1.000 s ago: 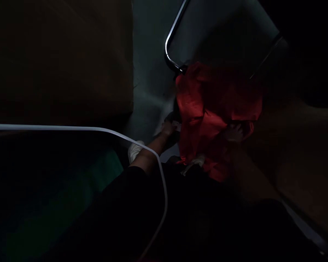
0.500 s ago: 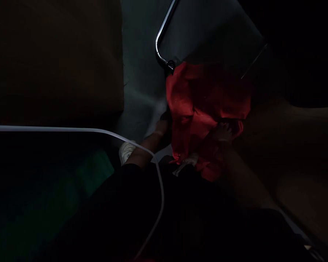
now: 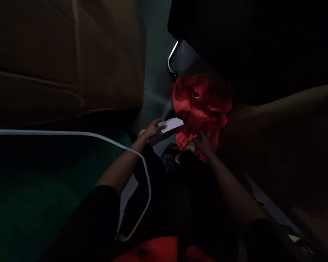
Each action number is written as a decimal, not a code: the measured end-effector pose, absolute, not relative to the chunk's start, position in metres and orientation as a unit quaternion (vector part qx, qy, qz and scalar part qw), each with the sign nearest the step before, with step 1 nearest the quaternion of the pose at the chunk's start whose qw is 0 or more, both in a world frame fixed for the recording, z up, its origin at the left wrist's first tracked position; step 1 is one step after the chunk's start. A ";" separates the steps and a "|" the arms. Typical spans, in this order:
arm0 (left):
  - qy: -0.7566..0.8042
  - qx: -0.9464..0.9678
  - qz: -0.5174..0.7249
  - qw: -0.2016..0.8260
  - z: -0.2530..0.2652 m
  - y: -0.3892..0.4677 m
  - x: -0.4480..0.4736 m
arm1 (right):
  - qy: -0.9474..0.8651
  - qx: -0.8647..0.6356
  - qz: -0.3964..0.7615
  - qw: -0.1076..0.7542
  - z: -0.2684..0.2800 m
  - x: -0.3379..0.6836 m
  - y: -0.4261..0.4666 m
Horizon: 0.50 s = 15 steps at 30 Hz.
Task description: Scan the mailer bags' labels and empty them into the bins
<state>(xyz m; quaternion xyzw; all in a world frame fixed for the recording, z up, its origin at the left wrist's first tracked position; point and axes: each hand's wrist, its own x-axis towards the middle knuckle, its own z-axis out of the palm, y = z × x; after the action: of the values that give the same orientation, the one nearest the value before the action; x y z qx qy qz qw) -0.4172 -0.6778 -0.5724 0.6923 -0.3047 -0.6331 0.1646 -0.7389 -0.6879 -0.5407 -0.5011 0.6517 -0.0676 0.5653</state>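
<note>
The left hand (image 3: 153,129) grips a flat white piece (image 3: 171,124); its long axis points right toward the red cloth (image 3: 200,107). The right hand (image 3: 203,143) rests on the cloth; grip indeterminate.

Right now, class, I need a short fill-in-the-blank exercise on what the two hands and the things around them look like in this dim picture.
1. The left hand holds a flat ____ piece.
2. The right hand rests on the crumpled ____ cloth.
3. The white cable curves in front of the ____ forearm.
4. A large brown ____ box fills the upper left.

Missing words: white; red; left; cardboard
</note>
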 end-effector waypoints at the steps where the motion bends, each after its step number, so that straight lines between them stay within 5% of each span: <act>1: -0.306 0.680 -0.643 0.174 -0.540 -0.676 -0.425 | 0.643 -0.441 -0.107 0.616 -0.514 -0.731 -0.686; 7: -0.325 0.613 -0.688 0.211 -0.320 -0.653 -0.492 | 0.542 -0.192 -0.207 0.792 -0.319 -0.709 -0.672; 15: -0.423 0.547 -0.695 0.196 -0.063 -0.655 -0.571 | 0.561 -0.185 -0.361 0.722 -0.094 -0.792 -0.650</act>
<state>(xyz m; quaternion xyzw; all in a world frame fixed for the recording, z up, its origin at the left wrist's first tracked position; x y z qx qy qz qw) -0.5712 -0.6548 -0.0634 0.5466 -0.4234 -0.6954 0.1961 -0.7920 -0.6496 -0.0939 -0.1849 0.5612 -0.3607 0.7216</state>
